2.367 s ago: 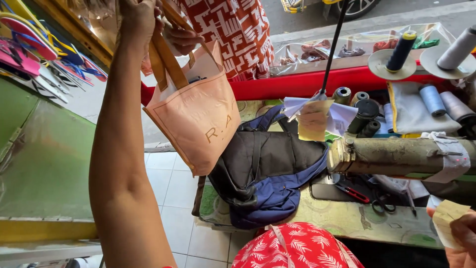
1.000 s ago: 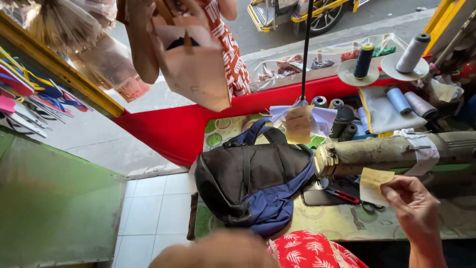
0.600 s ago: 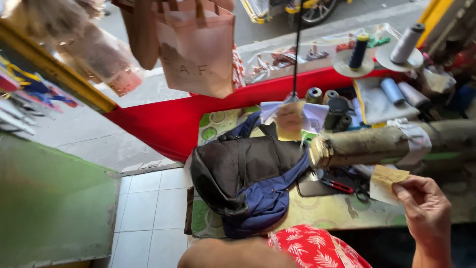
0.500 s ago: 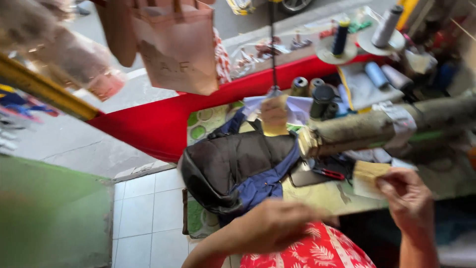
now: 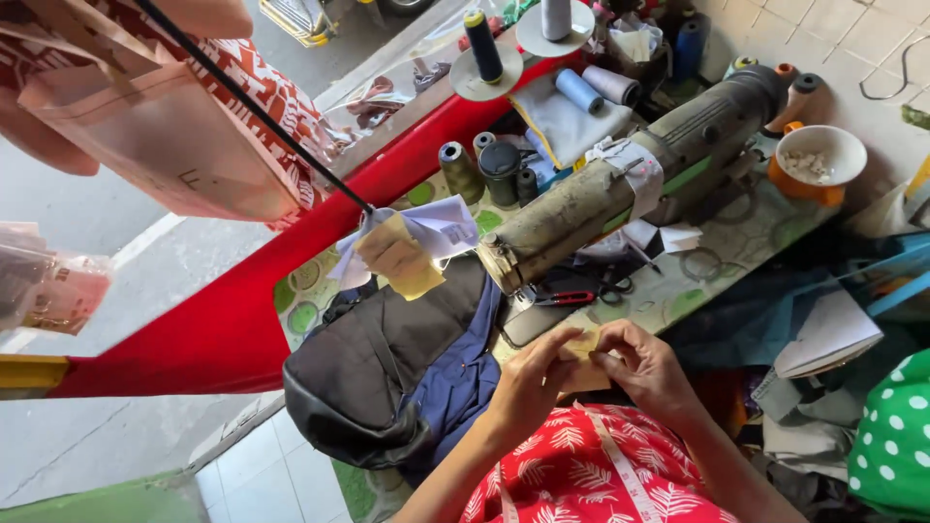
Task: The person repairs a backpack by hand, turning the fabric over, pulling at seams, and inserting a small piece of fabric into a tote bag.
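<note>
Both hands have come together since the earlier frames, when the left arm was raised toward the hanging bags and the right alone held the paper. Now the left hand (image 5: 531, 373) and the right hand (image 5: 647, 366) meet over a small yellowish slip of paper (image 5: 581, 351), each with its fingers curled and pinching an edge of it; the slip sits between them, just above the person's red leaf-patterned lap (image 5: 581, 465) and at the near edge of the table (image 5: 717, 261). Just beyond the hands, a worn sewing machine (image 5: 620, 184) lies across the patterned tabletop, with red-handled scissors (image 5: 567, 297) beneath its head. To the left, a dark backpack (image 5: 378, 378) with a blue panel rests over the table's corner. Paper notes (image 5: 407, 247) hang clipped above it. Thread spools (image 5: 481, 44) stand behind the machine, and a white bowl (image 5: 821, 155) sits at the right. A peach tote bag (image 5: 165, 145) hangs at upper left.
</note>
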